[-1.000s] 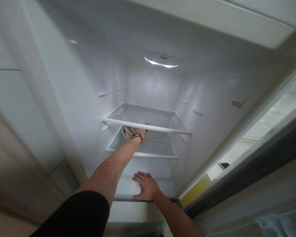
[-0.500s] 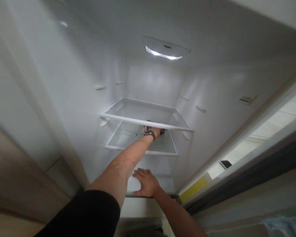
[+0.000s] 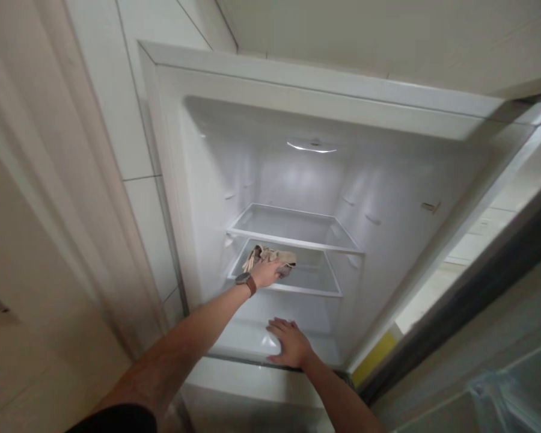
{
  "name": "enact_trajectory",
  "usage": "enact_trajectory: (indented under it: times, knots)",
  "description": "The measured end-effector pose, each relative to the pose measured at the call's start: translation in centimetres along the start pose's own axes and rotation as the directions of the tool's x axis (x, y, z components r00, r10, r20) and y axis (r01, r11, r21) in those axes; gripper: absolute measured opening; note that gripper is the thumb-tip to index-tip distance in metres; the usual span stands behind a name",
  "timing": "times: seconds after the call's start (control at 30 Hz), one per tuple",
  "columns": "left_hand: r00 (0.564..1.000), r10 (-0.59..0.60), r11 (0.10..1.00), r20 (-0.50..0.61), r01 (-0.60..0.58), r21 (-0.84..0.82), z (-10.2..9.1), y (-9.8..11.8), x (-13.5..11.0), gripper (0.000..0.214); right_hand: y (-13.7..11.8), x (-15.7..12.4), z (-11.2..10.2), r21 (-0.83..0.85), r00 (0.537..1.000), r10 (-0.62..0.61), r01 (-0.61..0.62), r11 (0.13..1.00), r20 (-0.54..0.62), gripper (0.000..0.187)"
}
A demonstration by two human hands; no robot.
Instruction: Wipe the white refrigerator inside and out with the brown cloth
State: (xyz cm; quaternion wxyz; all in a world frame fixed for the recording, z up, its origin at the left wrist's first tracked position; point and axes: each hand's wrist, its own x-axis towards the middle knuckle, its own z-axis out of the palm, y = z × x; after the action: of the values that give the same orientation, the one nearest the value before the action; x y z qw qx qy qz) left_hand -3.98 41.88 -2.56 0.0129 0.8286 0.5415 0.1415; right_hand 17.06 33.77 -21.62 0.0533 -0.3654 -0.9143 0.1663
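I face an open white fridge [image 3: 207, 180] whose shelves hold nothing but my hand and a cloth. My left hand [image 3: 267, 272], with a brown watch on the wrist, is closed on a crumpled beige cloth [image 3: 270, 257] and rests it on the front part of the middle glass shelf [image 3: 297, 282]. The upper glass shelf [image 3: 293, 231] sits just above it. My right hand [image 3: 291, 344] lies flat with fingers spread on the lowest ledge at the fridge's front edge, holding nothing.
A lamp [image 3: 311, 147] glows at the top of the fridge's back wall. The open fridge door [image 3: 478, 282] swings out to the right. A tiled wall [image 3: 130, 120] and a pale panel stand to the left.
The view has pulled back from the fridge. My left hand with the cloth has moved from the back right, under the upper shelf, forward and left to the middle shelf's front. The right hand stays put.
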Motion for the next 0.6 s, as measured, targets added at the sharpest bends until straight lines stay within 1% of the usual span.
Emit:
enact_trajectory:
  times: [0.03,0.07,0.1,0.13,0.17,0.2,0.23,0.27,0.3,0.33,0.37,0.4,0.43,0.47,0.5,0.53,0.57,0.6]
  knots:
    - [1.0,-0.012,1.0,-0.008,0.012,-0.01,-0.2,1.0,-1.1,0.059,0.1,0.0,0.1,-0.009,1.0,0.003,-0.003,1.0,0.005,0.097]
    - [0.999,-0.032,0.999,-0.043,0.031,-0.022,-0.3,2.1,-2.4,0.063,0.1,0.1,0.2,-0.015,1.0,0.005,-0.005,1.0,0.004,0.097]
    - [0.991,-0.05,0.998,-0.124,0.045,-0.039,-0.1,2.9,-4.0,0.066,0.1,0.1,0.2,-0.018,1.0,0.005,-0.005,1.0,0.001,0.098]
    - [0.974,-0.056,0.997,-0.221,0.044,-0.061,0.4,3.6,-5.7,0.066,0.2,0.1,0.3,-0.019,1.0,0.003,-0.003,1.0,-0.004,0.098]
    - [0.959,-0.047,0.996,-0.28,0.025,-0.083,1.2,4.0,-7.5,0.061,0.2,0.1,0.4,-0.019,1.0,0.001,-0.001,1.0,-0.012,0.098]
    - [0.963,0.011,0.994,-0.269,-0.039,-0.101,2.3,4.0,-9.3,0.054,0.2,0.1,0.4,-0.018,1.0,-0.002,0.001,1.0,-0.019,0.098]
    - [0.976,0.116,0.983,-0.186,-0.139,-0.116,3.6,3.7,-11.1,0.046,0.3,0.1,0.5,-0.016,1.0,-0.004,0.003,1.0,-0.028,0.098]
    - [0.977,0.199,0.968,-0.075,-0.208,-0.138,5.1,2.9,-12.8,0.042,0.3,0.2,0.5,-0.014,1.0,-0.006,0.005,1.0,-0.03,0.098]
    - [0.979,0.202,0.966,0.009,-0.198,-0.164,6.7,1.9,-14.2,0.044,0.3,0.2,0.5,-0.012,1.0,-0.005,0.005,1.0,-0.028,0.097]
    - [0.99,0.129,0.977,0.052,-0.118,-0.176,8.2,0.7,-15.4,0.049,0.3,0.2,0.5,-0.011,1.0,-0.002,0.002,1.0,-0.022,0.097]
    - [0.997,0.02,0.985,0.078,-0.006,-0.173,9.5,-0.7,-16.2,0.056,0.3,0.2,0.5,-0.011,1.0,0.003,-0.003,1.0,-0.01,0.098]
    - [0.989,-0.059,0.984,0.134,0.081,-0.16,10.7,-2.0,-16.8,0.065,0.2,0.2,0.4,-0.011,1.0,0.008,-0.008,1.0,0.0,0.098]
    - [0.973,-0.094,0.982,0.209,0.125,-0.143,11.6,-3.2,-17.1,0.08,0.2,0.2,0.3,-0.012,1.0,0.013,-0.013,1.0,0.007,0.098]
    - [0.954,-0.098,0.983,0.282,0.137,-0.124,12.3,-4.3,-17.2,0.095,0.1,0.2,0.3,-0.013,1.0,0.018,-0.017,1.0,0.012,0.098]
    - [0.938,-0.082,0.987,0.338,0.124,-0.104,12.9,-5.1,-17.1,0.11,0.0,0.2,0.2,-0.014,1.0,0.02,-0.02,1.0,0.015,0.097]
    - [0.927,-0.057,0.991,0.371,0.097,-0.089,13.3,-5.7,-17.0,0.122,-0.1,0.2,0.1,-0.016,1.0,0.021,-0.021,1.0,0.018,0.097]
    - [0.926,-0.034,0.995,0.377,0.068,-0.077,13.6,-6.0,-16.8,0.128,-0.1,0.2,0.0,-0.018,1.0,0.02,-0.02,1.0,0.019,0.097]
    - [0.931,-0.012,0.997,0.364,0.04,-0.069,13.9,-6.3,-16.5,0.129,-0.2,0.2,-0.1,-0.02,1.0,0.019,-0.018,1.0,0.02,0.097]
